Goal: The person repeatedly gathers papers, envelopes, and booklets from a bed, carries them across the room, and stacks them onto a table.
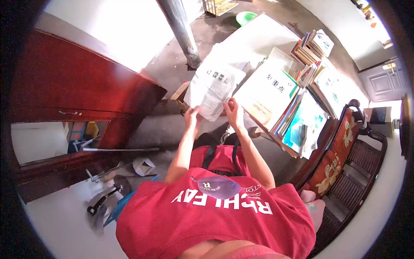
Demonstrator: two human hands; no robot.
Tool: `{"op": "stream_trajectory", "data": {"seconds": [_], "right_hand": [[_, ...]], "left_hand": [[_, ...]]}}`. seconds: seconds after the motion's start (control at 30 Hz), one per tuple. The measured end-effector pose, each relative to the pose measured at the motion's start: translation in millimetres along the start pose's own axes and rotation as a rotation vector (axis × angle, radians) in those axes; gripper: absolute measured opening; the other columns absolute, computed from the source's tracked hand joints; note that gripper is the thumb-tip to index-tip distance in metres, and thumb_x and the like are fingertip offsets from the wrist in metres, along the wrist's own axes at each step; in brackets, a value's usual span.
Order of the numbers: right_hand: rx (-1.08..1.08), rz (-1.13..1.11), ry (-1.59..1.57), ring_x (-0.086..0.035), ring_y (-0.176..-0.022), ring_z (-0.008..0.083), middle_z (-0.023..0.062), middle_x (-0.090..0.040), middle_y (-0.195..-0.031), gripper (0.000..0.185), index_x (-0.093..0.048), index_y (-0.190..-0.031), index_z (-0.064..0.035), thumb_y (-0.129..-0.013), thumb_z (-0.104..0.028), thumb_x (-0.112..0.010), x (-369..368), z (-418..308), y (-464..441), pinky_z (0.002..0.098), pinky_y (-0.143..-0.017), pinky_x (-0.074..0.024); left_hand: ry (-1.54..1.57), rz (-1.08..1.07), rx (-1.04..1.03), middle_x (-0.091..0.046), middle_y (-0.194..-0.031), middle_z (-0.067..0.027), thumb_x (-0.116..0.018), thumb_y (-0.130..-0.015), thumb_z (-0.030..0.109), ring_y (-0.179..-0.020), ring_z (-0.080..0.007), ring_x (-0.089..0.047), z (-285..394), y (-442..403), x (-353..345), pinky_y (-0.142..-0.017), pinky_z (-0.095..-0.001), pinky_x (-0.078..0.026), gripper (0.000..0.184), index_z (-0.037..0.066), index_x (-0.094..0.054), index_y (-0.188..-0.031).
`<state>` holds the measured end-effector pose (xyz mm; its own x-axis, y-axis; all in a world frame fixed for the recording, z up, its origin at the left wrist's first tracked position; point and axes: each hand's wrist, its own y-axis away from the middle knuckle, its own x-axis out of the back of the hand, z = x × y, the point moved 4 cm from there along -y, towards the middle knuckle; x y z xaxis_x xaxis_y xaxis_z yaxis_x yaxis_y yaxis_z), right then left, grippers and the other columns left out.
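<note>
A white printed sheet of paper (213,93), with text and small dark pictures on it, is held out in front of my body. My left hand (192,118) pinches its near left corner. At the near right edge, my right hand (234,113) grips the same sheet between thumb and fingers. I cannot tell whether it is a single sheet or several together. Just right of my right hand lies a stack of books and papers (269,93), its top cover showing large Chinese characters.
A white table (263,34) extends ahead, carrying more book piles (308,47) and a blue-covered booklet (302,123). A metal pole (179,28) stands ahead. Dark red furniture (82,82) is at left, a wooden bench with a patterned cushion (336,164) at right. A green basin (246,17) sits far off.
</note>
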<state>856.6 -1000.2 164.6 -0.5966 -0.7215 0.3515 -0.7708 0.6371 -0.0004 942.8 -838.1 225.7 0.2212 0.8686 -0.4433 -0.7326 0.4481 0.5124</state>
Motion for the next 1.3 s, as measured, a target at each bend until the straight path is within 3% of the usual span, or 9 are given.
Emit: {"op": "stream_trajectory", "data": {"seconds": [0.07, 0.17, 0.3, 0.33, 0.5, 0.73, 0.8, 1.0, 1.3], "right_hand": [[0.127, -0.027, 0.137, -0.056, -0.066, 0.0135, 0.0079, -0.055, -0.076, 0.026, -0.041, -0.108, 0.0025, -0.085, -0.007, -0.049, -2.3, -1.3, -9.5, 0.0262, -0.051, -0.0506], [0.097, -0.076, -0.169, -0.058, -0.068, 0.0168, 0.0110, -0.055, -0.081, 0.033, -0.036, -0.114, 0.0004, -0.084, -0.008, -0.049, 20.3, -36.6, -17.8, 0.0275, -0.052, -0.0520], [-0.126, -0.135, -0.173, -0.059, -0.069, 0.0183, 0.0124, -0.054, -0.084, 0.032, -0.039, -0.114, -0.0013, -0.085, -0.012, -0.049, 35.6, -50.9, -22.1, 0.0279, -0.053, -0.0525], [-0.198, -0.052, -0.439, -0.059, -0.070, 0.0184, 0.0123, -0.054, -0.085, 0.032, -0.039, -0.114, -0.0014, -0.085, -0.012, -0.049, 42.0, -50.8, -20.3, 0.0279, -0.053, -0.0525], [-0.307, 0.008, -0.681, -0.059, -0.060, 0.0170, 0.0115, -0.056, -0.076, 0.019, -0.048, -0.098, 0.0022, -0.086, -0.012, -0.047, 76.3, -85.8, -18.1, 0.0265, -0.046, -0.0507], [-0.372, 0.129, -0.652, -0.057, -0.056, 0.0172, 0.0121, -0.056, -0.073, 0.016, -0.049, -0.092, 0.0048, -0.085, -0.009, -0.046, 88.7, -89.3, -27.6, 0.0267, -0.044, -0.0495], [-0.415, 0.190, -0.690, -0.058, -0.057, 0.0171, 0.0124, -0.056, -0.074, 0.016, -0.049, -0.092, 0.0054, -0.085, -0.009, -0.046, 88.9, -86.6, -28.0, 0.0265, -0.044, -0.0498], [-0.402, 0.364, -0.669, -0.058, -0.063, 0.0146, 0.0105, -0.056, -0.078, 0.020, -0.049, -0.096, 0.0045, -0.088, -0.013, -0.043, 95.6, -85.6, -3.1, 0.0253, -0.049, -0.0514], [-0.462, 0.822, -0.696, -0.058, -0.064, 0.0138, 0.0086, -0.057, -0.077, 0.018, -0.051, -0.092, 0.0008, -0.088, -0.016, -0.046, 76.7, -102.0, 76.4, 0.0245, -0.050, -0.0503]], "left_hand": [[0.024, 0.066, -0.027, -0.057, -0.091, -0.0049, -0.058, -0.079, 0.016, -0.081, -0.0179, -0.056, 4.7, -16.3, -9.9, -0.071, -0.0323, -0.045, 0.024, 0.005, -0.052, -0.100], [0.052, 0.086, -0.006, -0.056, -0.093, -0.0075, -0.059, -0.078, 0.013, -0.082, -0.0201, -0.055, 5.5, -35.1, -31.5, -0.071, -0.0363, -0.047, 0.026, 0.004, -0.051, -0.102], [0.080, 0.222, 0.079, -0.056, -0.096, -0.0095, -0.052, -0.082, 0.009, -0.084, -0.0234, -0.057, -4.6, -75.0, -42.5, -0.070, -0.0373, -0.050, 0.025, 0.003, -0.048, -0.106], [0.061, 0.219, 0.095, -0.056, -0.096, -0.0090, -0.052, -0.082, 0.009, -0.084, -0.0224, -0.057, -9.3, -86.9, -44.3, -0.070, -0.0363, -0.050, 0.023, 0.004, -0.048, -0.105], [0.109, 0.162, 0.171, -0.055, -0.095, -0.0087, -0.054, -0.082, 0.013, -0.083, -0.0220, -0.058, -29.2, -138.5, -50.3, -0.071, -0.0338, -0.050, 0.025, 0.004, -0.047, -0.105], [-0.283, 0.136, 0.181, -0.054, -0.100, -0.0137, -0.048, -0.083, 0.013, -0.086, -0.0234, -0.056, -27.3, -123.8, -47.2, -0.070, -0.0349, -0.050, 0.034, 0.001, -0.040, -0.113], [-0.309, 0.025, 0.239, -0.051, -0.108, -0.0156, -0.045, -0.085, 0.018, -0.095, -0.0252, -0.054, -19.7, -111.6, -50.0, -0.078, -0.0351, -0.048, 0.038, 0.001, -0.035, -0.118], [-0.361, -0.231, 0.221, -0.058, -0.092, -0.0105, -0.044, -0.087, 0.019, -0.079, -0.0179, -0.057, 21.0, -83.6, -90.8, -0.069, -0.0295, -0.048, 0.024, 0.003, -0.048, -0.104], [-0.494, -0.928, 0.274, -0.059, -0.084, -0.0090, -0.046, -0.086, 0.015, -0.073, -0.0135, -0.057, 10.4, -36.1, -188.4, -0.069, -0.0251, -0.047, 0.019, 0.001, -0.053, -0.096]]}}
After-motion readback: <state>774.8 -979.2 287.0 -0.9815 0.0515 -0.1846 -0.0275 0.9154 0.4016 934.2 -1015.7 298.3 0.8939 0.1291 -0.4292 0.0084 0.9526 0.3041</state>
